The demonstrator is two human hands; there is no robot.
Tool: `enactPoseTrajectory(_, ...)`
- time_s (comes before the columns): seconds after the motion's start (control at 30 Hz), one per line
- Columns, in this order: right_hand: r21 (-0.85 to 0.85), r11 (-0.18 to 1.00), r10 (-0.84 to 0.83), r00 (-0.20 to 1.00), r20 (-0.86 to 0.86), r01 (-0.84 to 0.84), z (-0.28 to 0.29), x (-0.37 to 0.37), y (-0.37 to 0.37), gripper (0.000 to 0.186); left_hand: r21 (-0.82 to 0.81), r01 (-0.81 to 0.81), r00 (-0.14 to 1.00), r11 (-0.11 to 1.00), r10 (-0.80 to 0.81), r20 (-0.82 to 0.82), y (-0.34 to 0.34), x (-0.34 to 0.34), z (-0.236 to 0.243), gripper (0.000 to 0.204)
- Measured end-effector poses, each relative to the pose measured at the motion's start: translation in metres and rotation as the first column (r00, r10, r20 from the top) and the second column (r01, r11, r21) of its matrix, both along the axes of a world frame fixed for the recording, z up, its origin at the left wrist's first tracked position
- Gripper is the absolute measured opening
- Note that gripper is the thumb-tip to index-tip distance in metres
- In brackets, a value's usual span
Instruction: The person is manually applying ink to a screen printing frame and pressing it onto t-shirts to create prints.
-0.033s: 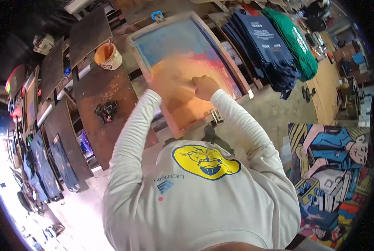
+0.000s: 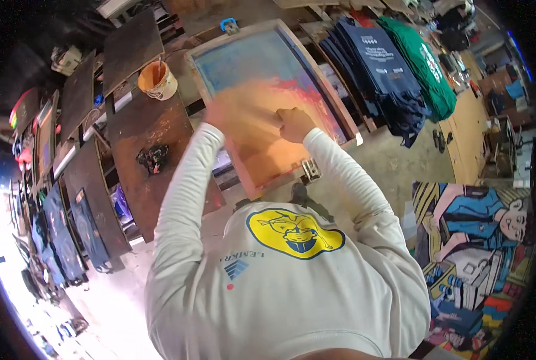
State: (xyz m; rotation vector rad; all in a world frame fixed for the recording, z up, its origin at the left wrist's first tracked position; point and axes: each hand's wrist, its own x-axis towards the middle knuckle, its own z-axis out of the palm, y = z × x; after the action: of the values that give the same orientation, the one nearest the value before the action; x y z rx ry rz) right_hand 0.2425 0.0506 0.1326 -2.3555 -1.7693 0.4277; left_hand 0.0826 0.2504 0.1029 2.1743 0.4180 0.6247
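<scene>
A wood-edged printing screen [image 2: 257, 175] lies in front of me, its mesh stained blue at the far end, pink at the right and orange toward me. Over its left edge, my left hand [image 2: 212, 114] is smeared by motion, so its fingers cannot be made out. My right hand [image 2: 298, 125] is above the orange part, right of the middle, with its fingers curled closed. Whatever it may hold is hidden. A metal hinge clamp [image 2: 310, 170] sits at the screen's near edge, and a blue-handled clamp [image 2: 228, 26] at its far edge.
A stained white bucket [image 2: 158, 84] with a stick in it stands on a dark board [image 2: 130, 129] at left, behind a crumpled dark lump [image 2: 152, 158]. Navy bags [image 2: 379, 57] and green fabric [image 2: 422, 66] are stacked at far right. A colourful mural [image 2: 472, 240] is at right.
My left hand and forearm have shifted a little to the left, toward the screen's left edge. My right hand stays nearly where it was.
</scene>
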Motion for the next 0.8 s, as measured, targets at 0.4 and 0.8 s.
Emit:
enactPoseTrajectory(0.4,0.140,0.921,0.353,0.931,0.090,-0.363,-0.064,0.071,0.063,0.036,0.371,-0.067,0.858,0.926,0.243,-0.453,0.009,0.019,0.011,0.037)
enactPoseTrajectory(0.8,0.205,0.870,0.473,0.877,-0.087,-0.449,-0.058,0.056,0.010,0.025,0.496,-0.097,0.429,0.863,0.486,-0.761,-0.144,0.039,-0.003,0.036)
